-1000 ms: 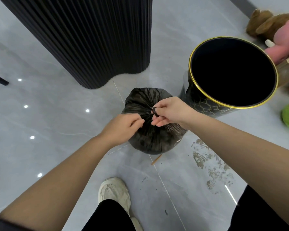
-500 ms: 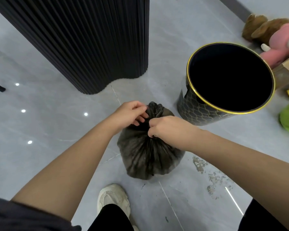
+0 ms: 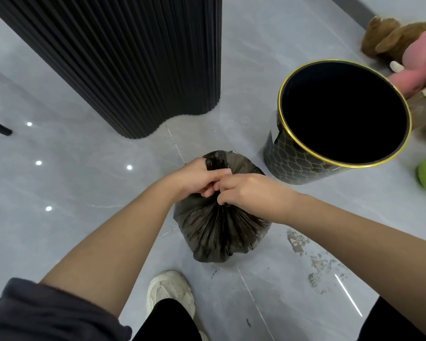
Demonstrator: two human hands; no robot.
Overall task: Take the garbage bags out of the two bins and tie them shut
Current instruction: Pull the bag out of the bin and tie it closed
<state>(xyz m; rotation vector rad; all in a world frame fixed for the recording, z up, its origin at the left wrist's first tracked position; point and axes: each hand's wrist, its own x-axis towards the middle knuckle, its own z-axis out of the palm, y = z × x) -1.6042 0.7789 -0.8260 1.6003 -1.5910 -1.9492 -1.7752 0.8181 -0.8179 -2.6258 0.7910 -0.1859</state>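
- The black garbage bag (image 3: 217, 230) sits on the grey tiled floor (image 3: 59, 183) in the middle of the view, just beside the bin (image 3: 303, 158) and out of it.
- Its mouth is gathered into a twisted neck, with pleats fanning down over the full body of the bag.
- The left hand (image 3: 197, 178) is closed around the neck, and a tuft of loose plastic sticks up past its thumb.
- The right hand (image 3: 246, 190) touches the left and pinches the same neck just below it — fingers curled tight on the plastic.
- The bin is black with a gold rim and a gold honeycomb pattern; it stands upright to the right of the bag, its inside dark.
- A black fluted column (image 3: 133, 65) rises from the floor toward the far left.
- Plush toys (image 3: 399, 38) lie on the floor by the far right edge, behind the bin.
- A pale sneaker (image 3: 167, 291) stands on the floor near the bottom edge, close to the bag.
- Dirty smudges (image 3: 312, 262) mark the floor — right of the bag.
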